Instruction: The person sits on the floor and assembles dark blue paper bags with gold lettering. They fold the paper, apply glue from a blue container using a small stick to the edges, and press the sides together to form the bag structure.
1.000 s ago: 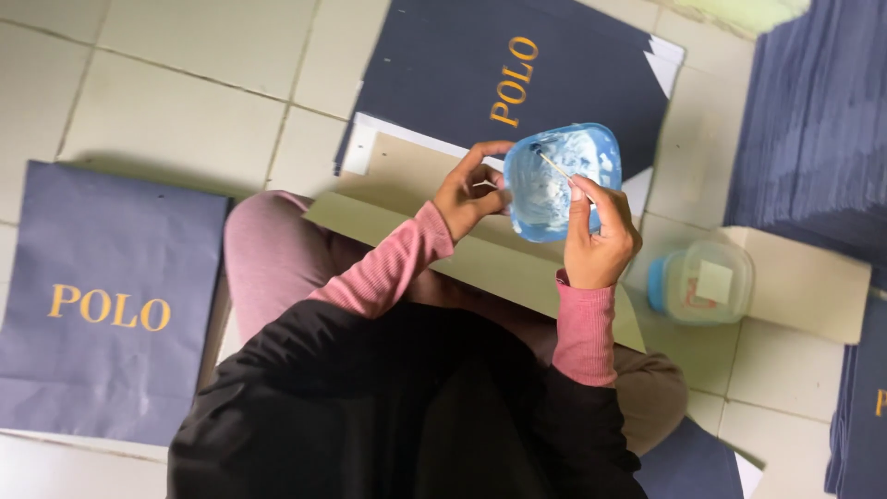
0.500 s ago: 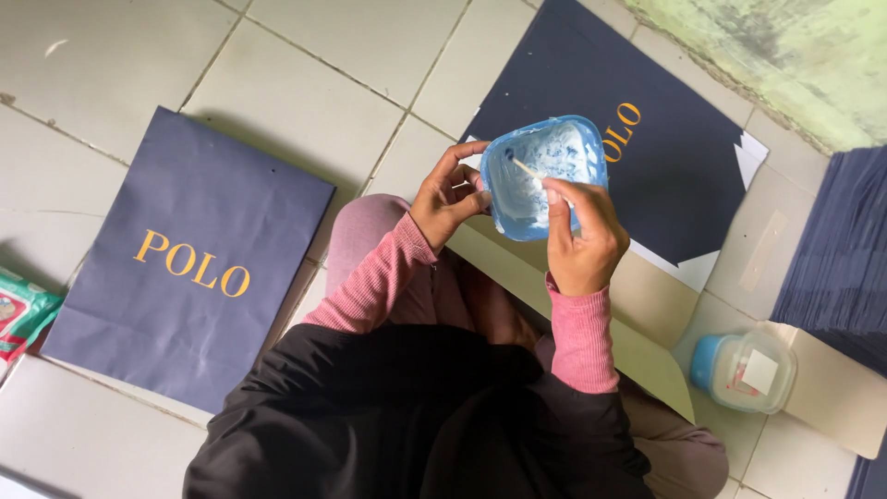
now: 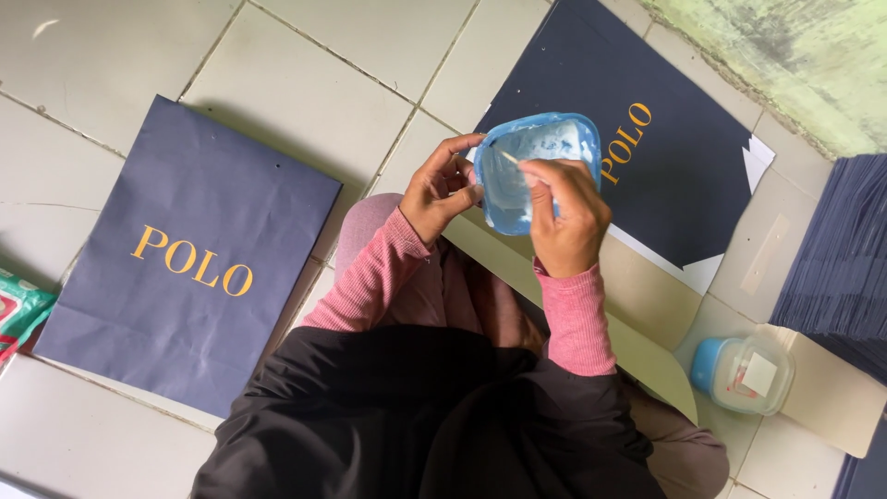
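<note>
Tub (image 3: pixel 536 171) held up over the lap, as half a second ago; stick tip now lower inside.
Left hand (image 3: pixel 443 189): fingers curled on tub rim.
Right hand (image 3: pixel 565 217): fingers pinching stick (image 3: pixel 514 161).
Count: one open tub, one lidded tub (image 3: pixel 744 372), two flat bags (image 3: pixel 189 254), one bag stack (image 3: pixel 845 263).

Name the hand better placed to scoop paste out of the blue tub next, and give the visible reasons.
Right, probably. The right hand already pinches the thin stick, whose tip sits inside the blue tub by the white paste. The left hand grips the tub's edge, steadying it, so it isn't free.
</note>
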